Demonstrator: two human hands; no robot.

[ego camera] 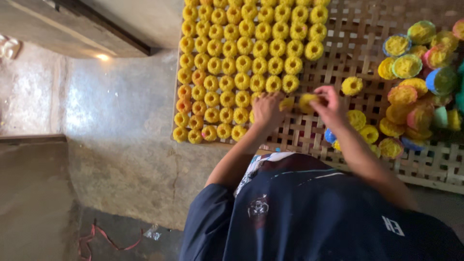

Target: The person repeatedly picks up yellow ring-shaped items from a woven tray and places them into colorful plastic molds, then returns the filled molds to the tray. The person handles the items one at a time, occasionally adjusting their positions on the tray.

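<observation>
Now both my hands are over the woven tray (338,63), close together; my left hand (267,112) has its fingers curled, and at the fingertips I see a small yellow piece (287,103), pinched between them as far as I can tell; my right hand (330,105) is just beside it, the fingers bent around another yellow ring (306,100), which sits at the tips of my thumb and first fingers; how tight the grip is I cannot tell, because the backs of my hands hide the palms.

Beyond my left fingers the yellow rings (246,63) lie in tidy rows, touching each other, and they fill that side of the tray up to the edge of the view; some rings at the outer edge of the rows look more orange; the nearest row ends just at my left knuckles.

Just past my right fingertips one single ring (352,85) lies alone on the bare lattice; further out on the right side is a pile of small cups (415,92), blue, green, pink and orange, each filled with yellow; some of them lie under my right wrist, near the tray rim.

Below the tray is the grey floor (121,145); my dark shirt (314,212) fills the near part of the view.
</observation>
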